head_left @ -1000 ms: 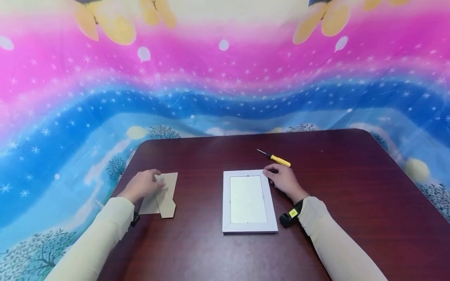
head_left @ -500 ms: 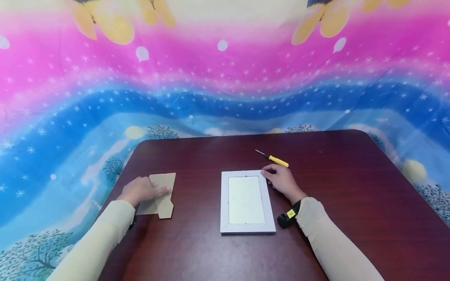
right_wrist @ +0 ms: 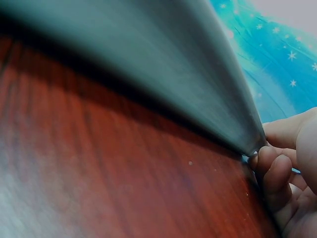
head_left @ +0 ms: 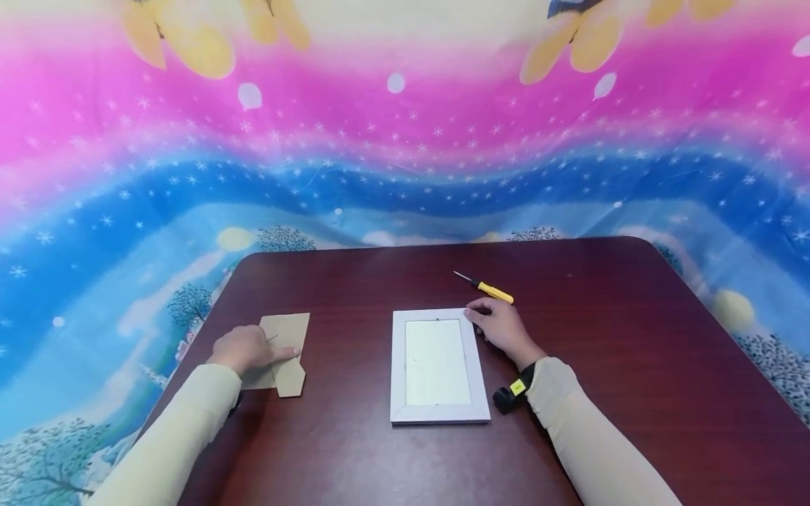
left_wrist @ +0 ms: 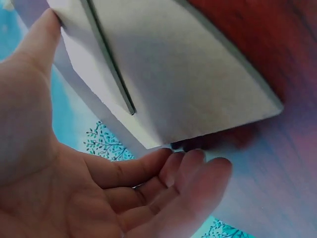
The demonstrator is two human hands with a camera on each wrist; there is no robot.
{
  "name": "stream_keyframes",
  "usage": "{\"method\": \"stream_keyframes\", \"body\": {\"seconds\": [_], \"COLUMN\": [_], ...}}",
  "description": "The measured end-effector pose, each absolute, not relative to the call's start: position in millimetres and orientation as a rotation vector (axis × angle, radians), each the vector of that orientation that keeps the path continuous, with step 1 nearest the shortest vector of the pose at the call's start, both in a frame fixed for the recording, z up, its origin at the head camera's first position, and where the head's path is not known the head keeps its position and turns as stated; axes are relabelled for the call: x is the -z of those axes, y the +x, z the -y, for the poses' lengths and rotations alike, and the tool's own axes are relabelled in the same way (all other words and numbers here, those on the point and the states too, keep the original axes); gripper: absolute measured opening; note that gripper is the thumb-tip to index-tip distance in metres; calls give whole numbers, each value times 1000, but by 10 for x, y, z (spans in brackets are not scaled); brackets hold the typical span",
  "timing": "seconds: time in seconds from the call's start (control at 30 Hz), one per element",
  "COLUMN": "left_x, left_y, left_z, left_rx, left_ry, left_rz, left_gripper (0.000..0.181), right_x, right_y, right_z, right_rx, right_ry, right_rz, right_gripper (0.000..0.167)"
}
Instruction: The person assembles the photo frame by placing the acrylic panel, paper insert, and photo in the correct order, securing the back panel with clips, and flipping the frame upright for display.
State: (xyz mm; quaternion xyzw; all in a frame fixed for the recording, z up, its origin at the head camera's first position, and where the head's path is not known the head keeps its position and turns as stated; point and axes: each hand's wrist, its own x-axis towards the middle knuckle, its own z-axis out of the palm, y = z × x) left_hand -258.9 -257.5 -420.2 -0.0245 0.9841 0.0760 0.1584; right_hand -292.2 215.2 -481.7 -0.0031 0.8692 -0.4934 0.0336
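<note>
A rectangular white frame (head_left: 439, 412) lies flat on the worktop (head_left: 367, 464), long sides running roughly twelve to six o'clock around a pale panel (head_left: 436, 362). Well apart at its nine o'clock, a partly hidden tan board (head_left: 286, 329) has its strut (head_left: 290, 381) pointing toward six.

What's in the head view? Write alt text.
A left hand touches a tan board and a right hand pinches a white frame by its far right corner on a dark red table; a yellow screwdriver lies beyond.
</note>
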Motion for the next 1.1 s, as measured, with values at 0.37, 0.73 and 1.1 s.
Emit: {"method": "stream_keyframes", "body": {"seconds": [0.37,0.73,1.1], "left_x": [4171,4163,4192], "left_y": [-2640,-2759,-2782], "left_z": [2657,2737,2763], "left_rx": [-286,-396,-491], "left_ry": [-68,-107,-162], "left_rz": [-2765,-2731,-2726], "left_gripper": [64,78,92], "right_x": [4827,4816,4843], "right_y": [-2904,-2901,-2909], "right_z": [-2136,-2129,-2134], "right_rx": [1544,1527,1516], "right_ry": [-4,-1,0], "right_rz": [-2671,-2683,-2692], "right_gripper": [24,22,23]}}
